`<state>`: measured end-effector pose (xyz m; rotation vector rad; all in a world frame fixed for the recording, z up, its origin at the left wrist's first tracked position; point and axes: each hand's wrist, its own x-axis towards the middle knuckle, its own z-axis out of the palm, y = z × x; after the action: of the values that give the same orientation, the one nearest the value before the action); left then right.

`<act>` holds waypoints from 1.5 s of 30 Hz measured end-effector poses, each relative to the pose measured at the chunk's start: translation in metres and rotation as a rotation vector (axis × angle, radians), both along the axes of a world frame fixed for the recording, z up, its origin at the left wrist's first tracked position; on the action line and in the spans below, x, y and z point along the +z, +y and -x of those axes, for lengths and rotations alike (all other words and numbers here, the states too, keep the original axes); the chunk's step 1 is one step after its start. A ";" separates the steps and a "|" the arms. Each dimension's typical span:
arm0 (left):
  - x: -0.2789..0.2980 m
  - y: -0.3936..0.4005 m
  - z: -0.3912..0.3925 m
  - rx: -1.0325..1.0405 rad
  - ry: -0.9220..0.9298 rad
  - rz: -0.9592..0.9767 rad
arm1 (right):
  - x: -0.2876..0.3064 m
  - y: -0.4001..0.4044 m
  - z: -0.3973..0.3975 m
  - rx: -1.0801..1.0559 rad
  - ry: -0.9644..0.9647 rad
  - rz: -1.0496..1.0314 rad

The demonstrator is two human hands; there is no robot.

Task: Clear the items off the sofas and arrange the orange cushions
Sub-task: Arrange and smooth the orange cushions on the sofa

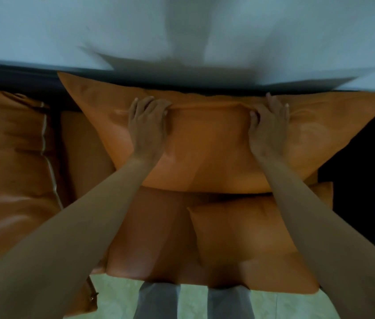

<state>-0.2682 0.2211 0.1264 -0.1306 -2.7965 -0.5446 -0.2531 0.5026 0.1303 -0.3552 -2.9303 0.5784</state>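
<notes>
No legible text or markings anywhere.

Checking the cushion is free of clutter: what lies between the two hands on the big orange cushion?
In the head view, only a taut ridge of fabric on the big orange cushion runs between the left hand and right hand; nothing else lies there.
</notes>
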 end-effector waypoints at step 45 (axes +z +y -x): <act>-0.091 0.073 -0.234 -0.654 -0.699 0.313 | -0.099 0.015 -0.288 0.036 -0.393 -0.207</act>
<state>-0.0344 0.2937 0.0349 -1.1514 -3.4787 -0.3067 0.0351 0.5178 0.0310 -0.4343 -3.3375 0.2232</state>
